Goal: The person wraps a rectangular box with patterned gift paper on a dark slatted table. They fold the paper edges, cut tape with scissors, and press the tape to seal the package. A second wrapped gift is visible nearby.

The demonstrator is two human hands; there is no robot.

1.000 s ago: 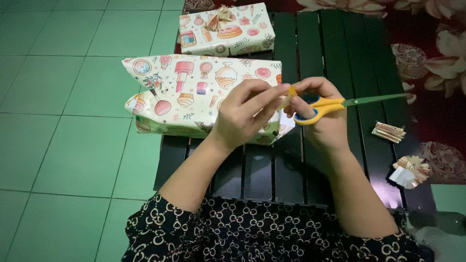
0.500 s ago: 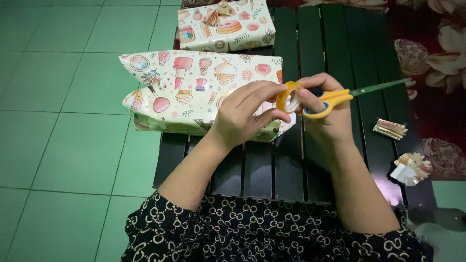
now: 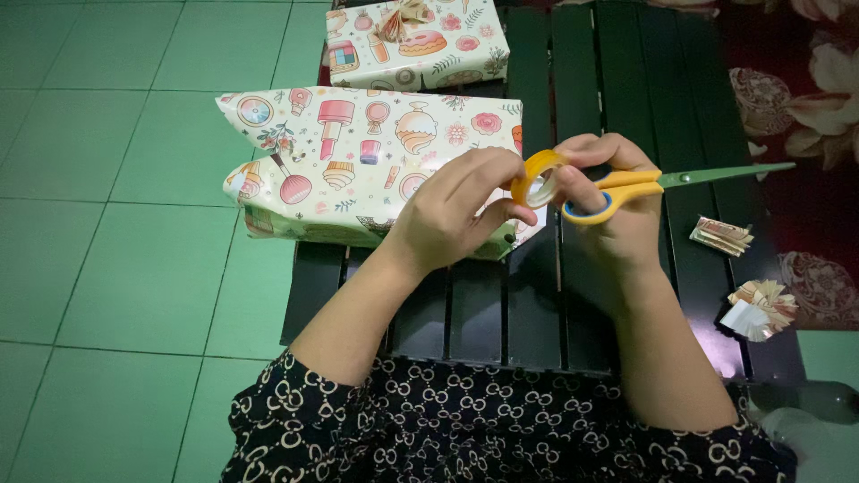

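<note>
My right hand (image 3: 617,210) holds yellow-handled scissors (image 3: 662,183) with green blades pointing right, and its fingertips also grip a small roll of clear tape (image 3: 537,179). My left hand (image 3: 456,210) meets it at the roll, its fingertips pinching at the tape's edge. Both hands hover over a half-wrapped gift (image 3: 358,161) in cream paper printed with pink cosmetics and sweets. The gift lies on a black slatted table (image 3: 501,304) with its left end overhanging the table's edge.
A second wrapped box (image 3: 416,45) with a paper bow sits at the far end of the table. Two folded paper bows (image 3: 723,235) (image 3: 761,309) lie at the right side. Green floor tiles (image 3: 116,224) lie to the left, a floral rug (image 3: 805,98) to the right.
Both hands with the scissors and tape have drifted slightly left and up over the gift. The left fingers now pick at the tape roll.
</note>
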